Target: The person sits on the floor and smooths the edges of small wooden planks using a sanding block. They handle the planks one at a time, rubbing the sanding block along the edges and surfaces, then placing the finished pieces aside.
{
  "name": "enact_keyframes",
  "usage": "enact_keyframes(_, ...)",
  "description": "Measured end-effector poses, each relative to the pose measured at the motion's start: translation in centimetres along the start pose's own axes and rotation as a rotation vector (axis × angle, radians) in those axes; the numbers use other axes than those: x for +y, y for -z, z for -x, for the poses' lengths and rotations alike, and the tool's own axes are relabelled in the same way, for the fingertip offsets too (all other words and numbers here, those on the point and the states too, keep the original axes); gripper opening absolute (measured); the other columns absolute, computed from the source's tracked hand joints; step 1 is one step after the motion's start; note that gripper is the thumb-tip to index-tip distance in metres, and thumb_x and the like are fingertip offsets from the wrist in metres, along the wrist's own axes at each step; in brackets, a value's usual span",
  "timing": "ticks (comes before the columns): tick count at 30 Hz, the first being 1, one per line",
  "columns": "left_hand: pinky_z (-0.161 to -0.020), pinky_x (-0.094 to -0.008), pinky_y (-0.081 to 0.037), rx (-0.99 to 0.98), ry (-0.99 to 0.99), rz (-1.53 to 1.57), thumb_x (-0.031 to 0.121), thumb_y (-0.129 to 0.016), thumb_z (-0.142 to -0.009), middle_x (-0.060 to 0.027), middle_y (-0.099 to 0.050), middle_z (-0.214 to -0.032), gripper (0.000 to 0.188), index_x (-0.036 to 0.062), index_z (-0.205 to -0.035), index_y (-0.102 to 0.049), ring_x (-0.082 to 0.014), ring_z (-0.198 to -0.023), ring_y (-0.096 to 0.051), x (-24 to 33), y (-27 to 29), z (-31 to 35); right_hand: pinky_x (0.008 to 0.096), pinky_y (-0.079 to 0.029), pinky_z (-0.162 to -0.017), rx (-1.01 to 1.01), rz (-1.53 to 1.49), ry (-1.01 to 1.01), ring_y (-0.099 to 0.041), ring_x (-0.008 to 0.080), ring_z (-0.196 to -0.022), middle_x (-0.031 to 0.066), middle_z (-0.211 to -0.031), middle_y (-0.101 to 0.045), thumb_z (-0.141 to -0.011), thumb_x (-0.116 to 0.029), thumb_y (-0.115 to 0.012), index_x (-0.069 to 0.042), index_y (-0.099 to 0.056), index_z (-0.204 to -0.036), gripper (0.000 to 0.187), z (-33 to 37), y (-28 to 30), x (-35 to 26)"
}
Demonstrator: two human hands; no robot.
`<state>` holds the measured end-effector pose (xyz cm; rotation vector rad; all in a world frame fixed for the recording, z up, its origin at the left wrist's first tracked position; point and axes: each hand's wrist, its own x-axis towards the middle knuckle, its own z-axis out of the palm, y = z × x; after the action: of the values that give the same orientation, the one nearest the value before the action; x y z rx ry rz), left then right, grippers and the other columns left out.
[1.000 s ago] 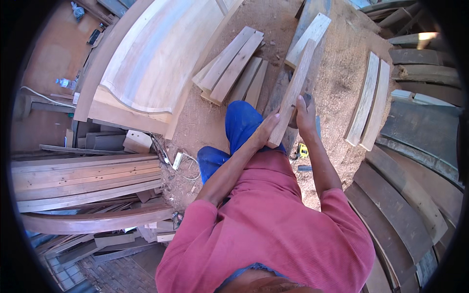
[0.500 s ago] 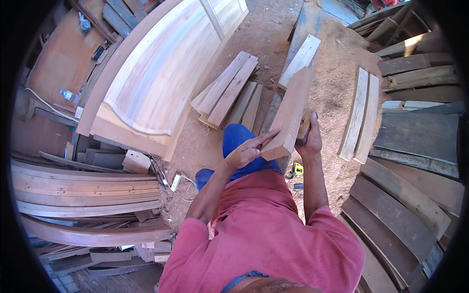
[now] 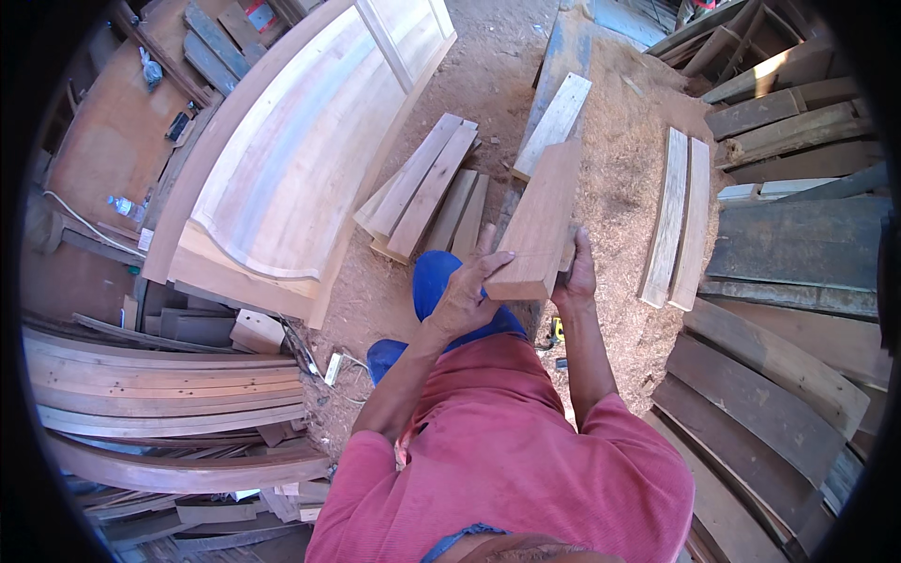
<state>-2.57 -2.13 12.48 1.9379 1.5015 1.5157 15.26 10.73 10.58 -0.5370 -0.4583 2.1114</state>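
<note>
Plank with left fingers clamped on its near end; right fingers clamped around a half-hidden block

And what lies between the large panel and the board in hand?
Head view: several loose planks, then a sliver of worn beam beside the held board.

The left forearm slanted forward and inward, while the right forearm ran nearly straight ahead. The left hand was partly closed, 1 finger pointing forward and 1 digit reaching inward. The right hand was curled in a grip, apart from the left.
</note>
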Motion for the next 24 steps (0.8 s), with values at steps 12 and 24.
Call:
enact_keyframes(12, -0.103, -0.0341, -0.056, 0.435, 0.068, 0.514, 0.023, -0.078, -0.098, -0.0104, -0.069, -0.13, 0.051, 0.0013, -0.138, -0.056, -0.0169, -0.118, -0.068, 5.8, 17.4, -12.5, 0.048, -0.06, -0.095, -0.574, 0.243, -0.191, -0.072, 0.036, -0.108, 0.0241, -0.129, -0.066, -0.102, -0.05, -0.06, 0.001, -0.042, -0.154, 0.074, 0.2, -7.7, -0.7)
enact_keyframes(24, -0.098, -0.0396, -0.059, 0.377, 0.191, 0.724, 0.042, -0.069, -0.103, -0.0119, -0.074, -0.118, 0.049, 0.0011, -0.13, -0.063, -0.0222, -0.11, -0.072, 10.5, 29.8, -8.5, 0.0434, -0.057, -0.102, -0.609, 0.431, 0.149, -0.067, 0.0292, -0.118, 0.0225, -0.137, -0.062, -0.096, -0.058, -0.066, -0.002, -0.019, -0.168, 0.103, 3.5, -20.3, 2.7)
